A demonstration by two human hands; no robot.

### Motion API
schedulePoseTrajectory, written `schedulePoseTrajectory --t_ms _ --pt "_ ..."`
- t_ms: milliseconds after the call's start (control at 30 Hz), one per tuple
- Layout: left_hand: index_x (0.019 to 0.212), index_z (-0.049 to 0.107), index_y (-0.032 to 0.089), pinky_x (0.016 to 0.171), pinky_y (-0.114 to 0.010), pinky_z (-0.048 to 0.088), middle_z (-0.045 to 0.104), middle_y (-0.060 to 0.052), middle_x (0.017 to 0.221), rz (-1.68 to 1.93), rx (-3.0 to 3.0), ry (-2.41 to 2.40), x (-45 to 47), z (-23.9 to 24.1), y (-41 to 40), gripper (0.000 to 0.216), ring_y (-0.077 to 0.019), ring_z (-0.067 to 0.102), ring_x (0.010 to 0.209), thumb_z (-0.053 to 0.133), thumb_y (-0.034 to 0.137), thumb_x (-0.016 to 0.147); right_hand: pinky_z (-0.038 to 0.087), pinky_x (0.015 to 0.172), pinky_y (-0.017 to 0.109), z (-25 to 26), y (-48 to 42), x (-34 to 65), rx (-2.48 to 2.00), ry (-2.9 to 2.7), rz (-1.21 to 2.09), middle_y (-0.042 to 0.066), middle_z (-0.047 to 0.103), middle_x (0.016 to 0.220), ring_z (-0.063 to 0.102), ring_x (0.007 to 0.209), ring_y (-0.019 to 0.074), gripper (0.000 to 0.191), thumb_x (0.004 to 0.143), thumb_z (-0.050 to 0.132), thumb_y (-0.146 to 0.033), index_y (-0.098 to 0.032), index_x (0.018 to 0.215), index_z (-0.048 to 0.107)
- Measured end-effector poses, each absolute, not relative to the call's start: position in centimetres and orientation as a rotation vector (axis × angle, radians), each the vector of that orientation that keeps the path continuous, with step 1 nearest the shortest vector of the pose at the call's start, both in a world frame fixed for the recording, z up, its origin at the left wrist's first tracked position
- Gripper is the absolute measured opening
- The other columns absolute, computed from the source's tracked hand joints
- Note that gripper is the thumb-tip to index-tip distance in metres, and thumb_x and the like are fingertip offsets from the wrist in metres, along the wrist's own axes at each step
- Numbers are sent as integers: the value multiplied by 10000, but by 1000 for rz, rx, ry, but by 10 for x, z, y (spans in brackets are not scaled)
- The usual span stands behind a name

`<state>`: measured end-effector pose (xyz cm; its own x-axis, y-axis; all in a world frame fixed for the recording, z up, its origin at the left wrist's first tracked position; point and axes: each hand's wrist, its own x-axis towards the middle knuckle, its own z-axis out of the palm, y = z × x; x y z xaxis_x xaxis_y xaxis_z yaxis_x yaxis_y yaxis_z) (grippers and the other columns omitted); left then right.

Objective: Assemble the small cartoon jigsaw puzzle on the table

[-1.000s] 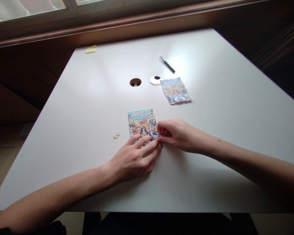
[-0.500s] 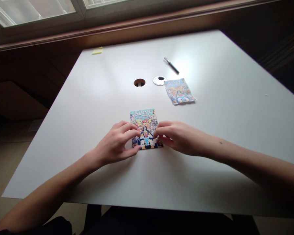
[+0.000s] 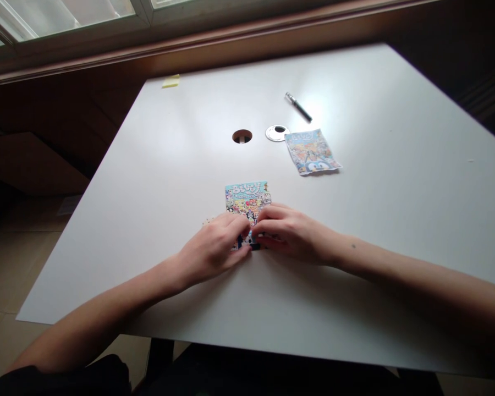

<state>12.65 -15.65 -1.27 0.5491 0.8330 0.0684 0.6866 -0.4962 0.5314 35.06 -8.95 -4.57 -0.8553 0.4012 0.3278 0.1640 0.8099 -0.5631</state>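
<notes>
A small colourful jigsaw puzzle (image 3: 247,199) with "Bluey" lettering lies flat on the white table (image 3: 157,181), its top half uncovered. My left hand (image 3: 218,240) covers its lower left, thumb and fingers closed in a pinch on the puzzle's lower part. From the other side my right hand (image 3: 292,234) has its fingers curled together on the lower right of the puzzle. The fingertips of both hands almost meet. A small patterned bit (image 3: 208,221) shows past the left hand, outside the puzzle's left edge. What exactly lies under the fingers is hidden.
A creased printed sheet (image 3: 313,153) with the same picture lies behind the right hand. Near it are a round metal cover (image 3: 275,133), a dark marker (image 3: 299,107) and a hole in the table (image 3: 242,136). A yellow sticky note (image 3: 170,81) is at the far left corner.
My left hand has moved right over the puzzle, and its fingers have closed. My right fingers have moved slightly inward. A patterned bit now shows left of the puzzle; the view has shifted slightly.
</notes>
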Motion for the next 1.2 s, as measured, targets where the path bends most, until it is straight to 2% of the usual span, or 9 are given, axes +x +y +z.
schedulePoseTrajectory --t_ms 167,533,700,800,900,967,1033,1100,1200 --pt "1034 512 181 861 -350 461 584 -79 1076 266 2457 1180 108 1 -153 250 -235 532 1003 655 277 853 457 747 316 -49 -90 351 -411 -2552 673 84 564 908 503 817 185 144 969 547 -216 -154 976 677" --pt "911 507 178 695 -278 423 546 -20 859 371 2474 1303 99 -8 -153 127 -155 512 783 614 230 865 466 779 332 -52 -88 357 -457 -2579 605 96 564 948 513 868 200 121 969 538 -225 -168 966 645" --pt "886 541 181 662 -259 438 564 5 794 489 2172 1388 105 -8 -158 102 -120 517 701 625 221 846 470 777 334 -52 -88 357 -466 -2571 596 102 569 944 523 862 202 130 968 542 -232 -161 957 650" --pt "894 548 186 649 -256 467 609 -4 826 531 1917 1475 109 -7 -161 108 -111 546 679 628 243 849 469 775 333 -52 -88 357 -469 -2566 601 100 567 934 522 858 203 132 966 542 -234 -164 940 650" --pt "891 502 192 738 -289 530 665 -46 988 597 1540 1446 109 -2 -162 162 -140 636 803 643 263 855 466 762 326 -52 -88 356 -452 -2545 608 99 564 916 518 848 201 136 961 534 -219 -161 916 649" --pt "920 481 199 874 -355 547 653 -78 1160 673 1253 1342 108 6 -164 214 -193 663 1001 671 257 841 463 758 323 -51 -89 355 -438 -2531 604 99 565 910 516 843 201 134 957 529 -207 -162 907 645" --pt "994 490 218 994 -424 517 602 -92 1298 765 983 1249 108 14 -166 261 -245 615 1189 688 243 826 460 756 320 -51 -89 355 -438 -2523 596 98 565 906 514 836 199 130 953 532 -204 -163 896 641" --pt "1055 502 237 1049 -464 491 567 -98 1357 838 771 1199 110 21 -170 300 -278 550 1298 683 217 816 455 752 314 -50 -89 355 -450 -2523 597 98 565 908 510 831 197 129 951 536 -206 -164 888 641" --pt "1037 517 226 1052 -494 498 575 -111 1339 907 589 1189 114 26 -173 291 -308 529 1325 652 163 787 448 744 307 -51 -90 355 -460 -2525 608 96 562 906 502 825 193 133 951 536 -208 -165 879 640"
